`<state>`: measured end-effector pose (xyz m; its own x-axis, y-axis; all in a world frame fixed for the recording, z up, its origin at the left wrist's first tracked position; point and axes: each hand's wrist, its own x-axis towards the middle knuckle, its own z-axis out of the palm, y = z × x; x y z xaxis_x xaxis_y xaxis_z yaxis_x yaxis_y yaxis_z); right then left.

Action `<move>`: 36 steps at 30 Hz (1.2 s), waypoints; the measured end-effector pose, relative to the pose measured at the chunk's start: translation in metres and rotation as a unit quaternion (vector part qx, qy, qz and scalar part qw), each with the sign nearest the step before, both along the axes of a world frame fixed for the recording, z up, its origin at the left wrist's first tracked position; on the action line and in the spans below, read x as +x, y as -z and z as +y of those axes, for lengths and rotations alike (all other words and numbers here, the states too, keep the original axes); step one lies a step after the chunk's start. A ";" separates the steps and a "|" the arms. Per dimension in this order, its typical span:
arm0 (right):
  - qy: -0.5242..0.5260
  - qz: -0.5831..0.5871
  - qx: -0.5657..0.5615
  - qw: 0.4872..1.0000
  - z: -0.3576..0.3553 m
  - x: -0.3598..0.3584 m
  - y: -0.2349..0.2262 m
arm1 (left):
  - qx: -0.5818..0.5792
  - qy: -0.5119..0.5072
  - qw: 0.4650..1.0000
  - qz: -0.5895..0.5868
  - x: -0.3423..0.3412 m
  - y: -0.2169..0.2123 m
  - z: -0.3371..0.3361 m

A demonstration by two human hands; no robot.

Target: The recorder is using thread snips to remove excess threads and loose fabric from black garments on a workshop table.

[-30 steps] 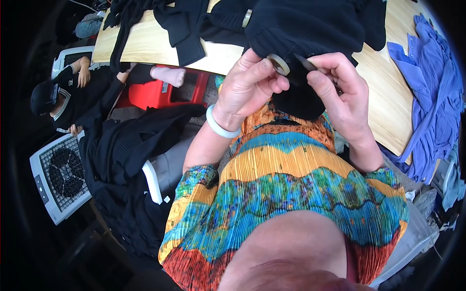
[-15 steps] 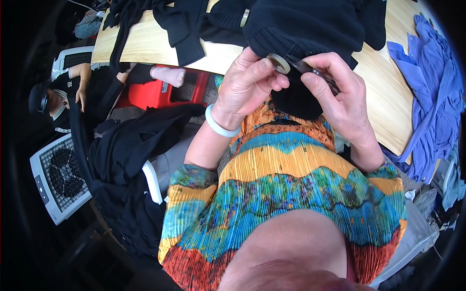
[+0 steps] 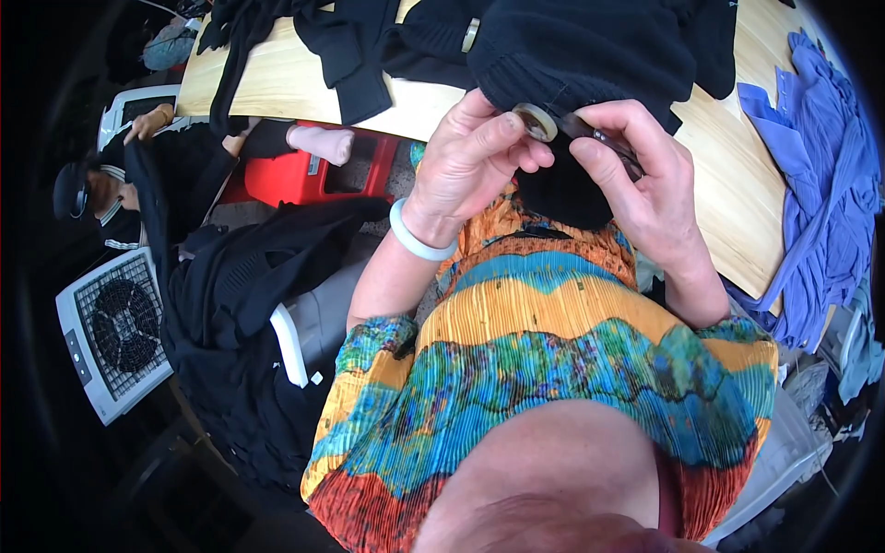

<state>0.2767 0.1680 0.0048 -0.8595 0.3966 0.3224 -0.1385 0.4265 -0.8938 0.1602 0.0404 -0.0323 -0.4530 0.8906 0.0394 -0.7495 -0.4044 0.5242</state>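
Between the thumb and fingers of my left hand [image 3: 466,152] is a small roll of tape [image 3: 551,123], yellowish and translucent, tilted so its open middle shows. My right hand [image 3: 654,175], closed in a pinch, grips a slim dark tool [image 3: 618,147]; its kind is hard to make out, perhaps small snips. Its tip points at the tape roll's right edge, and I cannot tell if they touch. Just beyond both hands lies a black knitted garment [image 3: 590,51], with a ribbed edge, draping off the table's near edge. A second pale roll [image 3: 470,35] rests by its sleeve.
More black garments [image 3: 327,46] lie along the light wooden table [image 3: 747,203]. Purple clothing [image 3: 820,203] hangs over its right side. At left, a person [image 3: 184,175] handles black cloth near a red stool [image 3: 304,175]. A white-framed fan [image 3: 124,323] and a dark clothing heap [image 3: 240,323] stand closer.
My hands, the tape roll and the tool have barely shifted, a touch to the right. The person at left has raised a hand, lifting black cloth.
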 end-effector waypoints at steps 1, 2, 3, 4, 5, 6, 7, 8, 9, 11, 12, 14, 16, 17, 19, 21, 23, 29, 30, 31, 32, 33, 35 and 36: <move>-0.004 0.007 0.008 1.000 0.000 -0.001 0.001 | -0.007 -0.004 1.000 -0.002 0.000 -0.002 0.000; -0.004 0.007 0.008 1.000 0.001 -0.001 0.001 | -0.014 -0.007 1.000 -0.004 0.001 -0.003 0.000; -0.006 0.002 -0.001 1.000 0.001 -0.001 0.001 | -0.014 -0.007 1.000 -0.004 0.001 -0.002 0.000; -0.009 -0.003 -0.009 1.000 0.000 -0.002 0.002 | -0.020 -0.010 1.000 0.002 0.001 -0.002 -0.001; -0.010 -0.002 -0.010 1.000 0.000 -0.002 0.002 | -0.026 -0.013 1.000 0.008 0.000 -0.001 -0.002; -0.017 -0.001 -0.014 1.000 0.000 -0.003 0.003 | -0.027 -0.014 1.000 0.008 0.000 0.000 -0.002; -0.020 -0.001 -0.018 1.000 0.001 -0.003 0.002 | -0.025 -0.008 1.000 0.010 0.000 0.000 -0.002; -0.018 -0.001 -0.017 1.000 0.000 -0.002 0.002 | -0.024 -0.002 1.000 0.012 -0.001 0.001 -0.002; -0.022 -0.009 -0.028 0.999 0.000 -0.002 0.002 | -0.023 0.000 1.000 0.012 -0.001 0.001 -0.001; -0.028 -0.014 -0.041 0.999 -0.002 -0.002 0.003 | -0.015 0.010 1.000 0.010 -0.002 0.002 -0.002; -0.021 -0.015 -0.083 0.996 -0.004 -0.002 0.004 | -0.015 0.010 1.000 0.011 -0.002 0.003 -0.003; -0.014 -0.014 -0.124 0.992 -0.006 -0.003 0.004 | -0.005 0.019 0.999 -0.026 -0.003 0.003 -0.004; -0.001 -0.011 -0.132 0.991 -0.006 -0.004 0.004 | 0.011 0.023 0.998 -0.055 -0.002 0.004 -0.003; -0.001 -0.011 -0.132 0.991 -0.005 -0.004 0.004 | 0.026 0.028 0.996 -0.084 -0.002 0.004 -0.002; 0.007 -0.013 -0.071 0.997 -0.005 -0.004 0.002 | 0.032 0.026 0.995 -0.096 -0.002 0.006 -0.003; 0.011 -0.018 -0.048 0.999 -0.004 -0.004 0.000 | 0.038 0.024 0.993 -0.108 -0.003 0.005 -0.003; 0.015 -0.022 -0.025 0.999 -0.004 -0.004 0.001 | 0.033 0.022 0.995 -0.088 -0.003 0.006 -0.003; 0.008 -0.017 -0.024 1.000 -0.004 -0.005 0.002 | 0.003 0.002 0.999 -0.043 -0.003 0.004 -0.002; 0.007 -0.012 -0.019 1.000 -0.004 -0.005 0.004 | 0.003 0.001 0.999 -0.043 -0.002 0.004 -0.001; 0.008 -0.008 -0.013 1.000 -0.004 -0.005 0.005 | -0.002 -0.002 0.999 -0.036 -0.002 0.004 -0.001; 0.009 -0.008 -0.012 1.000 -0.004 -0.006 0.005 | -0.007 -0.004 1.000 -0.028 -0.002 0.003 0.000; 0.011 0.002 -0.009 1.000 -0.003 -0.006 0.005 | -0.006 -0.004 1.000 -0.028 -0.002 0.004 0.000; 0.011 0.012 -0.008 1.000 -0.003 -0.007 0.006 | -0.009 0.001 1.000 -0.016 -0.002 0.005 0.000; 0.012 0.018 0.000 1.000 -0.003 -0.007 0.006 | -0.010 0.001 1.000 -0.016 -0.003 0.005 -0.001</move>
<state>0.2695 0.1651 -0.0014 -0.8376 0.4174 0.3525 -0.1595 0.4303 -0.8885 0.1575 0.0397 -0.0368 -0.4521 0.8919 0.0074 -0.7667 -0.3929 0.5077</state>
